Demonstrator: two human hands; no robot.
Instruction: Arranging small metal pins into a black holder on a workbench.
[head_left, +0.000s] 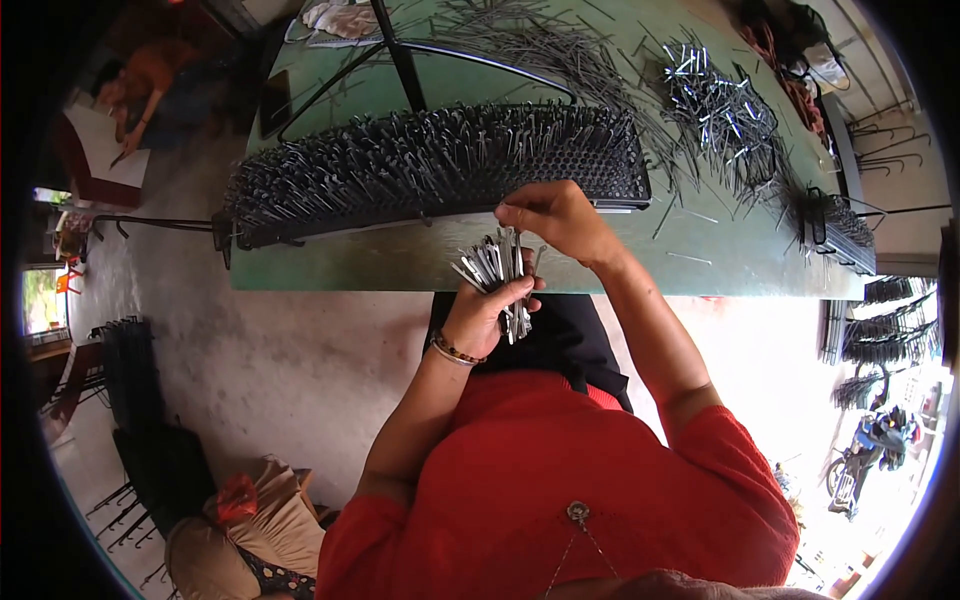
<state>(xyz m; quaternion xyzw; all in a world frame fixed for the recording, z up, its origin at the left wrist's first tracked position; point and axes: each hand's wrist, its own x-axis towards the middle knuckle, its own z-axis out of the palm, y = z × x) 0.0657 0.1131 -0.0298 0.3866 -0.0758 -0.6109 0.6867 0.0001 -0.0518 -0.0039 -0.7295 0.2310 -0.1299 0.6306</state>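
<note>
My left hand (485, 312) is closed round a bundle of thin silvery metal strips (490, 262), whose upper ends fan out above the thumb. Just above the bundle, my right hand (560, 222) is bent with thumb and fingertips pinched together. What the pinch holds, if anything, is too small to make out. Beyond both hands stands a long black perforated rack (600, 180), packed with similar upright strips (400, 160). Its right end shows bare holes and fewer strips.
The rack stands on a green table (340, 270). Loose dark strips (520, 40) and a shiny heap (720, 105) lie behind it. A second black rack (840, 235) sits at the table's right end. Another person (145, 90) is at the far left.
</note>
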